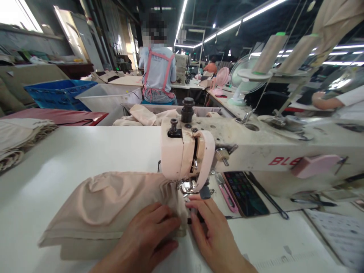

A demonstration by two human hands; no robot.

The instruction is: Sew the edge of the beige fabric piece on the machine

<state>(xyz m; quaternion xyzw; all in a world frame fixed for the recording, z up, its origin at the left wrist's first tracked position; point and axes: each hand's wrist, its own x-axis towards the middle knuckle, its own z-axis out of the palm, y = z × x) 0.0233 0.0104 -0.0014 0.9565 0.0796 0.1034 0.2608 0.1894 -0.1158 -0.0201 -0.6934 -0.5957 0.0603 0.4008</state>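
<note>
Left hand [148, 235] flat on beige fabric [105, 206], fingers spread and pressing the cloth down onto the white bench [71, 151], not clenched around anything. Right hand [210, 227] just right of it, fingertips [193, 218] pinching the fabric edge right below the presser foot [187, 187]; whether something small and dark sits between those fingers cannot be told. Both hands close together, almost touching, at the near edge of the bench.

Fabric bunched in folds under the needle area, the rest spread out to the left across the bench, with a seamed hem along its near side.

Sewing machine [256, 148] cream-coloured and worn, head directly above the hands, arm running off to the right, red lettering on its front. Phone [246, 193] lying screen up on the bench to the right of the needle, pink snips [226, 191] just beside it on the left. Two thread cones [281, 53] on a stand at far right.

Stack of folded cloth [17, 140] at the far left edge of the bench. Blue crate [57, 93] farther back on the left. Another person in a light shirt with pink apron straps [157, 72] standing far behind the machine, back turned. A sleeve and forearm of a co-worker [338, 100] at far right
</note>
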